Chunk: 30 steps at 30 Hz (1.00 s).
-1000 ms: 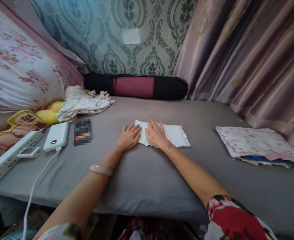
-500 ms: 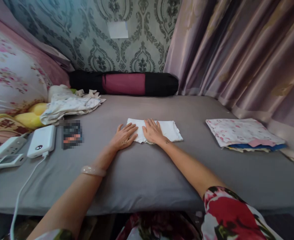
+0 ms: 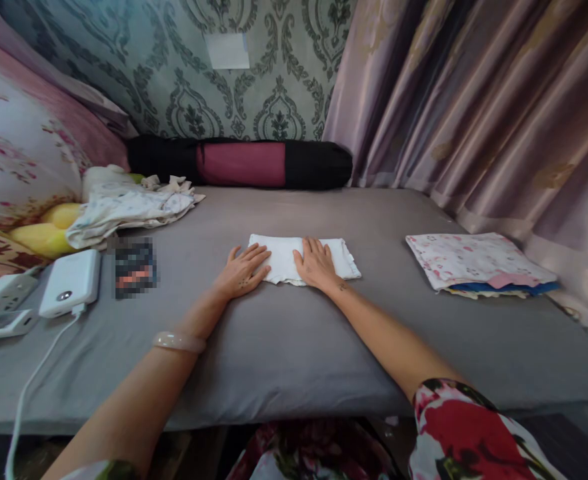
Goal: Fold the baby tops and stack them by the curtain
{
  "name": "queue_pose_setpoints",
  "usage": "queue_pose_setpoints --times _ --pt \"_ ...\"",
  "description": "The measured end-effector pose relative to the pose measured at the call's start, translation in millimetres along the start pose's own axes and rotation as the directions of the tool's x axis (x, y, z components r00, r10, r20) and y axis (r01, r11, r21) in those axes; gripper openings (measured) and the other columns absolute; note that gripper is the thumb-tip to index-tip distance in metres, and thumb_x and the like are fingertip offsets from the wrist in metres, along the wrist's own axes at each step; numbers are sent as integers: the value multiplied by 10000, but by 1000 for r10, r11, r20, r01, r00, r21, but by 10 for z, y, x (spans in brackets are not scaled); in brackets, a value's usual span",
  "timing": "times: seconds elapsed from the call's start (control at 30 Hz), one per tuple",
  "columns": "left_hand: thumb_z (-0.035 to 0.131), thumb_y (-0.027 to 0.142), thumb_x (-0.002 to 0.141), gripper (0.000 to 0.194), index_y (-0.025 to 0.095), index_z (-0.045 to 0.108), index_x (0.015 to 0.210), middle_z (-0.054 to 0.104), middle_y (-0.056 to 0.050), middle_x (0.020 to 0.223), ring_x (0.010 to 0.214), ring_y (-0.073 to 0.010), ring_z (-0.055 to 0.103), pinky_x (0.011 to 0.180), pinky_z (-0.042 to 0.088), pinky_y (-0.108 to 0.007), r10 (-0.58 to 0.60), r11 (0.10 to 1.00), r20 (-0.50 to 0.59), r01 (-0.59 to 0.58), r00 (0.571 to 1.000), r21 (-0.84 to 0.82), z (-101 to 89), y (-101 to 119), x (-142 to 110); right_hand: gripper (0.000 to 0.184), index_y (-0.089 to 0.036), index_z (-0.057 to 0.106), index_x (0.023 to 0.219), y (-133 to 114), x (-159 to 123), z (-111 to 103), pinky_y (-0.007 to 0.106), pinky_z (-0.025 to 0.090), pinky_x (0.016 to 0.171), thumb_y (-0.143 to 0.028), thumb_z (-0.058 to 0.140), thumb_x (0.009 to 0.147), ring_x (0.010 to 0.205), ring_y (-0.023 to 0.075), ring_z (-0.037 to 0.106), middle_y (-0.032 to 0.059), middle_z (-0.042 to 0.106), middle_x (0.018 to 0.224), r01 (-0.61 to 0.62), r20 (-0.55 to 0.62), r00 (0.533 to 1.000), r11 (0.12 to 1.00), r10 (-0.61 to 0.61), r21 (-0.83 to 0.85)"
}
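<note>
A folded white cloth point(image 3: 284, 257) lies flat on the grey bed sheet point(image 3: 284, 347) in the middle. My left hand point(image 3: 240, 271) rests open and flat at the cloth's left end, fingertips touching its edge. My right hand point(image 3: 317, 263) lies open, palm down, on the cloth's right half. Neither hand holds anything. A pale bangle point(image 3: 179, 341) sits on my left wrist.
A stack of folded clothes point(image 3: 477, 262) lies at the right. A heap of unfolded clothes point(image 3: 129, 205) is at the back left. A white power bank point(image 3: 71, 283) with cable, a blurred phone point(image 3: 134, 267) and a black-and-maroon bolster point(image 3: 239, 162) are nearby. Curtains hang at right.
My right hand has slid rightward over the cloth, away from my left hand. The view has shifted slightly to the right.
</note>
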<state>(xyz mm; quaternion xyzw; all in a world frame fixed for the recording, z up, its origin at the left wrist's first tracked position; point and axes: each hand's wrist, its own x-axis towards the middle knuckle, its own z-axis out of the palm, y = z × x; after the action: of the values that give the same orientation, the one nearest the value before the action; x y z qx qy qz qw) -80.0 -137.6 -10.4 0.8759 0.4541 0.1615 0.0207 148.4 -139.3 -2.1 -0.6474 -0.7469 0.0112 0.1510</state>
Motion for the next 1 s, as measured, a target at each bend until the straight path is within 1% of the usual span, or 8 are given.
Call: queue_pose_setpoints --times 0.1,0.23,0.4,0.6,0.73,0.8,0.9,1.0 --pt "305 484 984 522 235 494 1402 465 -97 1490 1415 -267 359 1158 170 -558 1 1000 -6 -1 1000 3 -1 2 -2 587 -68 373 1461 27 27 -35 488 182 1161 -422 248 1010 1412 291 305 177 391 1516 -5 54 999 1000 3 26" --pt "311 489 979 519 252 499 1401 478 -97 1481 1408 -270 370 1155 173 -560 -9 1000 -3 9 1000 -3 1 -2 0 600 -69 349 1479 158 24 -104 466 199 1159 -423 216 1013 1430 282 289 184 350 1538 -33 134 991 999 28 31" --pt "312 489 978 513 267 501 1400 477 -91 1482 1408 -268 371 1160 163 -550 -3 1000 -13 3 1000 -3 13 -12 -1 624 -38 324 1493 307 -71 -124 480 126 1181 -417 197 1013 1453 293 246 185 332 1550 -56 118 991 998 59 -26" --pt "317 483 976 513 249 508 1391 476 -97 1482 1409 -272 369 1153 171 -562 -11 1000 1 11 1000 -7 2 0 3 625 -40 329 1494 305 -76 -80 475 133 1183 -415 197 1012 1449 289 257 168 355 1542 -59 101 993 998 62 -31" --pt "306 492 980 516 260 496 1401 464 -91 1493 1416 -263 358 1158 161 -556 -12 1000 8 12 1000 0 -8 2 4 632 -48 315 1503 320 -59 -135 473 139 1185 -420 177 1012 1453 277 253 163 340 1551 -57 155 986 998 61 -30" --pt "298 509 980 529 264 486 1410 461 -90 1495 1417 -260 355 1163 155 -548 -11 1000 12 11 1000 -1 -12 1 2 634 -48 314 1504 363 -70 -173 485 137 1184 -418 171 1010 1453 284 254 168 338 1551 -48 173 983 998 56 -47" --pt "314 545 969 556 261 481 1417 461 -92 1495 1417 -268 353 1167 150 -542 -14 1000 20 14 1000 -5 -15 -3 1 633 -44 328 1496 466 -99 -196 515 119 1181 -416 198 1001 1458 311 230 182 313 1559 -40 137 989 994 54 -98" --pt "342 577 952 583 261 475 1423 450 -92 1503 1419 -283 346 1168 143 -545 -16 1000 30 17 999 -12 -16 -9 1 639 -37 329 1493 557 -120 -176 506 145 1178 -417 205 995 1465 315 208 180 279 1574 -49 116 991 992 62 -113"
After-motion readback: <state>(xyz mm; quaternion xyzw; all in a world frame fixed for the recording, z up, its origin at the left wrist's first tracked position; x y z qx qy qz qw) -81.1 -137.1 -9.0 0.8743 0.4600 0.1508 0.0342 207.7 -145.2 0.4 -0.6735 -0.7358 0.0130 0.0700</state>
